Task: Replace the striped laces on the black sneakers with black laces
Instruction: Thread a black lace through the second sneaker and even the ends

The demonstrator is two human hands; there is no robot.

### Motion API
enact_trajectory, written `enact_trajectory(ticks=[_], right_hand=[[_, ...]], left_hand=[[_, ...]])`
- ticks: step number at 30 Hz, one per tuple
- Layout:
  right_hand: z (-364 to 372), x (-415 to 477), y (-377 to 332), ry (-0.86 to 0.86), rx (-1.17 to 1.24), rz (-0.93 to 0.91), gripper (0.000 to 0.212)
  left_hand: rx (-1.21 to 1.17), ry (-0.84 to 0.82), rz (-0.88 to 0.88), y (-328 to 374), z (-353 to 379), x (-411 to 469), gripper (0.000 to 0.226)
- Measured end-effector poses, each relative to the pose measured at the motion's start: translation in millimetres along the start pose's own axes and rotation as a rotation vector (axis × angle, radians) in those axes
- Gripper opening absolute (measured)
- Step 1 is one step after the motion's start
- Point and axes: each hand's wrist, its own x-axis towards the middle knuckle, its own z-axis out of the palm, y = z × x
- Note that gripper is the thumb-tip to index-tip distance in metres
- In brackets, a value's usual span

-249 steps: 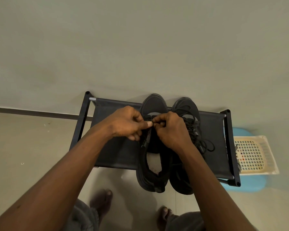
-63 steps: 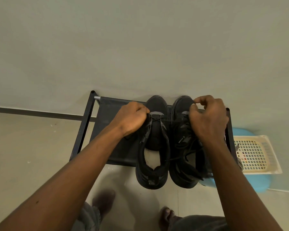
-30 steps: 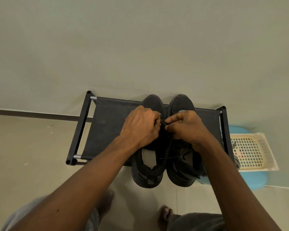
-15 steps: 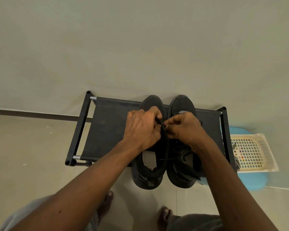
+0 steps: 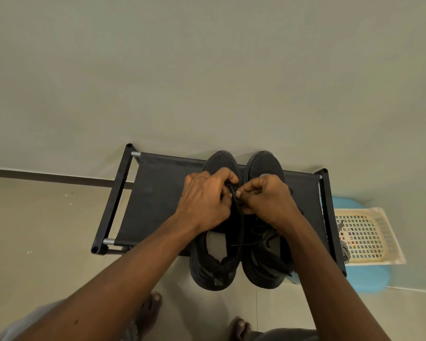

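The left hand [image 5: 204,200] and right hand [image 5: 268,200] meet fingertip to fingertip above the left sneaker [image 5: 214,267], fingers curled, each pinching the black lace [image 5: 240,232]. Which eyelet it passes through is hidden under the knuckles, probably one near the toe. The lace trails down beside the right sneaker [image 5: 266,269], both on the black rack [image 5: 155,198].

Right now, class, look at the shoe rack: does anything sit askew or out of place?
Two things. The left sneaker and right sneaker overhang the front edge of the rack at the heel. A striped lace lies bunched between the rack's right end and the basket.
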Motion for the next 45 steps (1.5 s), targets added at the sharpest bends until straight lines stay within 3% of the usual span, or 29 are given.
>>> enact_trajectory(ticks=[4,9,13,21,23,26,28,31,34,39,45], right_hand=[[4,-1,-3,0.064,-0.020,-0.030,0.019],[-3,-10,-19,0.308,0.029,-0.081,0.018],[-15,-18,-29,0.376,0.475,-0.083,0.018],[-45,-51,-56,0.226,1.270,-0.240,0.018],[-44,-49,-55,0.265,1.128,-0.205,0.019],[-28,-37,-36,0.347,0.421,-0.194,0.017],[-14,-29,-20,0.266,-0.018,-0.200,0.012],[2,-21,-10,0.131,-0.554,-0.127,0.022],[9,-17,-14,0.150,-0.688,-0.111,0.016],[-2,-20,-14,0.234,-0.379,-0.112,0.013],[-24,-27,-16,0.353,0.538,-0.147,0.008]], left_hand=[[0.015,-0.033,0.007,0,-3,0,0.046],[0.125,0.024,-0.020,4,1,-9,0.051],[0.135,0.041,-0.055,7,3,-10,0.058],[0.091,-0.015,-0.094,8,-4,-11,0.062],[0.075,-0.042,-0.115,7,-5,-11,0.064],[0.052,-0.094,-0.142,2,-4,-9,0.072],[0.040,-0.136,-0.149,-1,-4,-8,0.079],[0.020,-0.203,-0.144,-3,-5,-6,0.088],[0.019,-0.229,-0.133,-6,-7,-6,0.095],[0.037,-0.220,-0.111,-10,-5,-7,0.083],[0.014,-0.234,-0.108,-12,-7,-6,0.080]])
